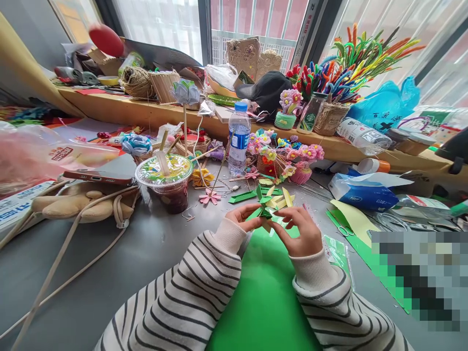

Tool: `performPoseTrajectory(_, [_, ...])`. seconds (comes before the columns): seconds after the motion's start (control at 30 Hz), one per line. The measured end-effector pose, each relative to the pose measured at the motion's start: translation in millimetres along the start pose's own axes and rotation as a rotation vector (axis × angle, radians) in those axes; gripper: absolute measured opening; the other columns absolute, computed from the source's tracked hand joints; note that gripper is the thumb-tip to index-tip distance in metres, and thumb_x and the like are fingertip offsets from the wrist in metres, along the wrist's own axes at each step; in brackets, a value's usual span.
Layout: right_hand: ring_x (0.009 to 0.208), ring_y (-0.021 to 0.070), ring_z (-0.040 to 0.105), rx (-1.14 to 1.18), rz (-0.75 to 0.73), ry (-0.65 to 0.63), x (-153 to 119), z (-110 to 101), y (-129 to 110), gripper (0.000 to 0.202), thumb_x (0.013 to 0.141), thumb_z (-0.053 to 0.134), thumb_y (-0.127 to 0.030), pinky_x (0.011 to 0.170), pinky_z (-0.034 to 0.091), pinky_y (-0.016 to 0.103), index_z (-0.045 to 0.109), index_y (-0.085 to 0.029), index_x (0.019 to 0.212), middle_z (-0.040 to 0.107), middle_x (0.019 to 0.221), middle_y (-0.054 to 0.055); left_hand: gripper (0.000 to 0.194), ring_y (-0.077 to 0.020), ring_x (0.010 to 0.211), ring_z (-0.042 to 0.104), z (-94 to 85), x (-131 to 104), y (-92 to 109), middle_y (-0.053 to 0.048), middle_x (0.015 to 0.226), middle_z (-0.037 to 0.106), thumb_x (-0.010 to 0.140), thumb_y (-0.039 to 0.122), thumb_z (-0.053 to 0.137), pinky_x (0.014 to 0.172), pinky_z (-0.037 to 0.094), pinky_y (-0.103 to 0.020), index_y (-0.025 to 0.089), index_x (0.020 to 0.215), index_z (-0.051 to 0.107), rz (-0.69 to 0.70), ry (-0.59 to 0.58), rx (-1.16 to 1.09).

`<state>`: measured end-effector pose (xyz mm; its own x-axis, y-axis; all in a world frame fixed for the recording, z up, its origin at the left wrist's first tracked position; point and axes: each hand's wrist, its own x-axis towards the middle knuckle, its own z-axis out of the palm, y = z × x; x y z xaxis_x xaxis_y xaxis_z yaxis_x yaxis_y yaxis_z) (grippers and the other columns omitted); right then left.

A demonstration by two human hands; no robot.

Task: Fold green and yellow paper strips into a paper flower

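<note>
Between my two hands is a small folded green paper piece point(263, 213) with pointed petal-like tips. My left hand point(244, 217) pinches its left side between thumb and fingers. From the right, my right hand point(299, 231) grips its lower edge with thumb and index finger, the other fingers curled. Just beyond the hands lie folded green paper strips point(243, 196) and yellow paper strips point(281, 200). Under my wrists stretches a large green sheet point(268, 292). A pink paper flower point(209, 196) rests left of my left hand.
A lidded drink cup point(164, 187) and a water bottle point(239, 141) stand ahead. At left, a phone point(100, 173) lies on a beige bag point(69, 207) with long straps. Scissors point(345, 231) and a blue tissue pack point(361, 192) are at right. Craft supplies crowd the wooden ledge point(109, 108).
</note>
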<state>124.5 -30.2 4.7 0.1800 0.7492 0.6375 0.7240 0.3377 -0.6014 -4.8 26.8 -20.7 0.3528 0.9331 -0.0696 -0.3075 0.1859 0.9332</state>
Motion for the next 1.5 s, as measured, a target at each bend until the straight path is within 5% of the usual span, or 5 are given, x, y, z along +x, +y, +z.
performPoseTrajectory(0.3, [0.062, 0.0107, 0.05, 0.1, -0.086, -0.059, 1, -2, 6, 0.008, 0.074, 0.05, -0.02, 0.049, 0.043, 0.023, 0.058, -0.021, 0.073, 0.054, 0.072, 0.003, 0.04, -0.0195, 0.087, 0.058, 0.2, 1, -14, -0.009, 0.09, 0.064, 0.049, 0.022, 0.07, 0.079, 0.046, -0.033, 0.014, 0.087, 0.058, 0.218, -0.034, 0.1])
performPoseTrajectory(0.7, [0.049, 0.0068, 0.042, 0.261, 0.177, -0.161, 0, 4, 15, 0.012, 0.066, 0.059, -0.031, 0.042, 0.035, 0.021, 0.056, -0.019, 0.067, 0.05, 0.066, -0.001, 0.054, -0.0235, 0.08, 0.059, 10.3, -6, 0, -0.011, 0.093, 0.061, 0.038, 0.026, 0.075, 0.069, 0.048, -0.035, 0.011, 0.088, 0.059, -0.174, 0.071, -0.006])
performPoseTrajectory(0.87, [0.041, 0.0035, 0.029, 0.201, 0.083, -0.159, -1, 8, 15, 0.009, 0.066, 0.06, -0.028, 0.041, 0.028, 0.021, 0.06, -0.02, 0.071, 0.043, 0.062, -0.004, 0.047, -0.0244, 0.092, 0.054, 11.2, -6, -5, -0.01, 0.091, 0.062, 0.042, 0.018, 0.073, 0.077, 0.045, -0.034, 0.012, 0.087, 0.06, -0.122, 0.119, 0.135])
performPoseTrajectory(1.27, [0.05, 0.0065, 0.039, 0.411, 0.341, -0.156, -1, 11, 16, 0.02, 0.062, 0.061, -0.035, 0.043, 0.029, 0.021, 0.053, -0.017, 0.056, 0.041, 0.06, -0.003, 0.042, -0.0099, 0.056, 0.056, 14.0, -13, -8, -0.005, 0.079, 0.059, 0.046, 0.021, 0.072, 0.056, 0.047, -0.025, 0.012, 0.085, 0.058, -0.162, 0.08, 0.145])
performPoseTrajectory(1.5, [0.053, 0.0071, 0.045, 0.576, 0.451, -0.212, 1, 8, 9, 0.016, 0.059, 0.064, -0.033, 0.046, 0.033, 0.021, 0.059, -0.019, 0.064, 0.05, 0.062, -0.002, 0.042, -0.0125, 0.059, 0.058, 12.1, -11, -13, -0.006, 0.079, 0.061, 0.047, 0.025, 0.072, 0.057, 0.048, -0.025, 0.013, 0.085, 0.058, -0.141, 0.12, 0.131])
